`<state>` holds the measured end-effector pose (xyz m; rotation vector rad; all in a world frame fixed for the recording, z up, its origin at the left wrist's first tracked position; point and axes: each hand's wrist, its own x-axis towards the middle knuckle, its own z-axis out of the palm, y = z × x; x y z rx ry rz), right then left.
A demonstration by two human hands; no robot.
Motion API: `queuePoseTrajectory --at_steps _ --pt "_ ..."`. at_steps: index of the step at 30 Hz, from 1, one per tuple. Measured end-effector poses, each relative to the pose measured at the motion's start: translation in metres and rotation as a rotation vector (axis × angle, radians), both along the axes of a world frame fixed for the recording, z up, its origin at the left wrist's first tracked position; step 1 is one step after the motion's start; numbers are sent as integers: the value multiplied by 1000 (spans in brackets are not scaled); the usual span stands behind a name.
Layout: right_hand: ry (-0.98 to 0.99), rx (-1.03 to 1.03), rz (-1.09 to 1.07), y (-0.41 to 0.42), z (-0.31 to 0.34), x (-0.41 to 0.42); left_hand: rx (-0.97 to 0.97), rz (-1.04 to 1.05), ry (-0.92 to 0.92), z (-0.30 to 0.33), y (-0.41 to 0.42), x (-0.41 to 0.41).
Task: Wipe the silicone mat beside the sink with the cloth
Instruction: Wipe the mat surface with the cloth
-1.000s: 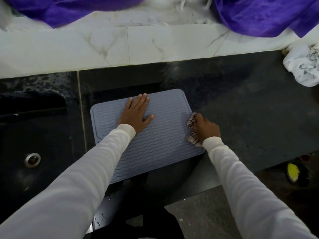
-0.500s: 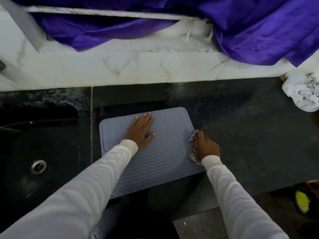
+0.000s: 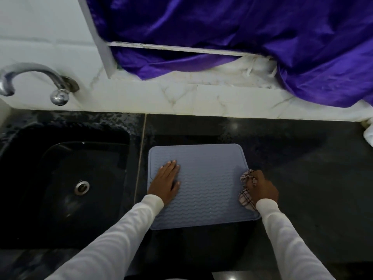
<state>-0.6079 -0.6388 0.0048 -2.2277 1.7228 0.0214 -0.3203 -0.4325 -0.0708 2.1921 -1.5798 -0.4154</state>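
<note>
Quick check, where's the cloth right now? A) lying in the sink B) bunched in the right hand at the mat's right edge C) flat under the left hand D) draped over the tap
B: the right hand grips the checked cloth at the right edge of the silicone mat, while the left hand lies flat on the mat's left side.

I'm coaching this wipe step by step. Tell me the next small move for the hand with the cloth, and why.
Probably sweep the right hand leftward across the silicone mat. It grips the bunched checked cloth at the mat's right edge, so the ridged middle lies open ahead of it. The left hand presses flat on the mat's left part, which should keep the mat from sliding.
</note>
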Motion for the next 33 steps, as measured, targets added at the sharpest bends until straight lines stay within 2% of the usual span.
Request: queuePoseTrajectory --at_steps 7,10,16,21,26,30,33 --pt "-517 109 -18 32 34 37 55 -20 14 9 24 2" --pt "-628 191 52 55 50 48 76 -6 -31 10 35 5" --pt "-568 256 436 119 66 46 146 13 -90 6 31 7" --pt "-583 181 617 162 63 49 165 -31 -86 13 22 19" --pt "-459 101 807 209 38 56 33 15 17 15 38 5" --pt "-303 125 870 231 -4 58 8 18 -21 8 65 -6" --pt "-171 -38 944 241 -29 54 15 38 -30 7 70 -7"
